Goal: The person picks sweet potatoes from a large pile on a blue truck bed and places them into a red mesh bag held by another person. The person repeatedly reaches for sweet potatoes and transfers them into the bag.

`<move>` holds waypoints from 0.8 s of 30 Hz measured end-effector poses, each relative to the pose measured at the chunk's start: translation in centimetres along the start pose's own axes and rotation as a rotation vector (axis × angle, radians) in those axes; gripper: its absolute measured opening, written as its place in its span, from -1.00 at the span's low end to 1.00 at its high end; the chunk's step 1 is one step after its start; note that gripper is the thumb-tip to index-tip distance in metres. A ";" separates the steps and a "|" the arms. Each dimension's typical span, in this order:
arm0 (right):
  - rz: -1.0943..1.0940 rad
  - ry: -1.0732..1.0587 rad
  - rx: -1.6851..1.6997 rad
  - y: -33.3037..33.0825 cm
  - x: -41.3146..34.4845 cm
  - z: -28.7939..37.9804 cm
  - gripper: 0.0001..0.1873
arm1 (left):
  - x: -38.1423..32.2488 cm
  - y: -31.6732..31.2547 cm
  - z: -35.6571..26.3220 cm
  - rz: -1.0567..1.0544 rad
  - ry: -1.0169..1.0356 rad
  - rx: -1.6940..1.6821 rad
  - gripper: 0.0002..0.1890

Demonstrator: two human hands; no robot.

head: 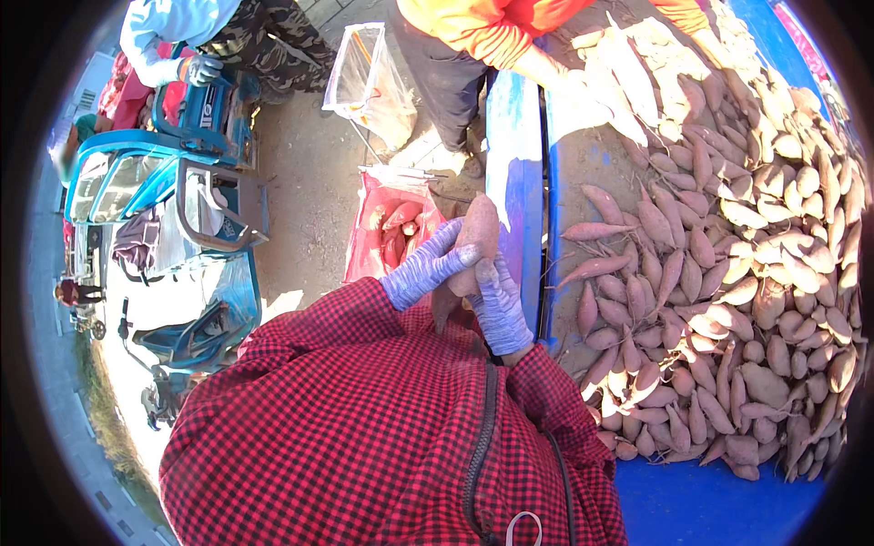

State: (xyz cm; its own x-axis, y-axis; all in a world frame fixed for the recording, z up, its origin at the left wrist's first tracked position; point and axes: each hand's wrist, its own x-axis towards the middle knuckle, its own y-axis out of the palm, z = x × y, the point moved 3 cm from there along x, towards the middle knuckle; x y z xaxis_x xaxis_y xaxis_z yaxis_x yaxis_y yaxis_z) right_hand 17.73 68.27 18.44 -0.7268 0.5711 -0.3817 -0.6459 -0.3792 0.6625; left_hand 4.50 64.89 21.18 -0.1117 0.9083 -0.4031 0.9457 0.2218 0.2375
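Both my hands wear grey-blue knit gloves and meet in front of my chest. My left hand (430, 263) has its thumb and fingers closed around a large sweet potato (480, 225) that points away from me. At its lower right side is my right hand (502, 300), thumb up; another sweet potato (445, 304) hangs below, partly hidden between the hands, and which hand supports it is unclear. Just beyond my left hand stands a red mesh bag (362, 228) on a frame, with several sweet potatoes (403, 215) inside.
A big heap of sweet potatoes (710, 286) lies on a blue truck bed (710, 505) to the right, behind its blue side wall (522, 170). A person in orange (471, 27) reaches over the heap. Ahead stands a white mesh bag on a frame (379, 89); left are another person (184, 27) and blue three-wheelers (130, 177).
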 end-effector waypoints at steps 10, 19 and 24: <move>-0.152 0.342 -0.230 4.6 9.1 -8.2 -0.32 | 1.0 -23.3 11.6 -0.544 -0.320 0.618 -0.12; -0.664 -0.545 -0.486 -10.5 -8.2 13.7 -0.47 | 3.7 -19.8 18.8 -0.480 -0.297 0.160 -0.37; -1.341 -0.910 -0.551 -20.9 -23.6 25.4 -0.42 | 6.3 -12.1 15.9 -0.201 -0.220 0.334 -0.41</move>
State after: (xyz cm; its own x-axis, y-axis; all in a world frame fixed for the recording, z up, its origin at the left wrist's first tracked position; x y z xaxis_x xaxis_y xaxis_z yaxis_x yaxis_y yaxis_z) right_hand 54.27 81.26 30.00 0.5813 0.8001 0.1483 -0.7866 0.5991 -0.1492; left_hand -2.76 62.35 1.71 -0.2700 0.7537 -0.5992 0.9626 0.2263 -0.1490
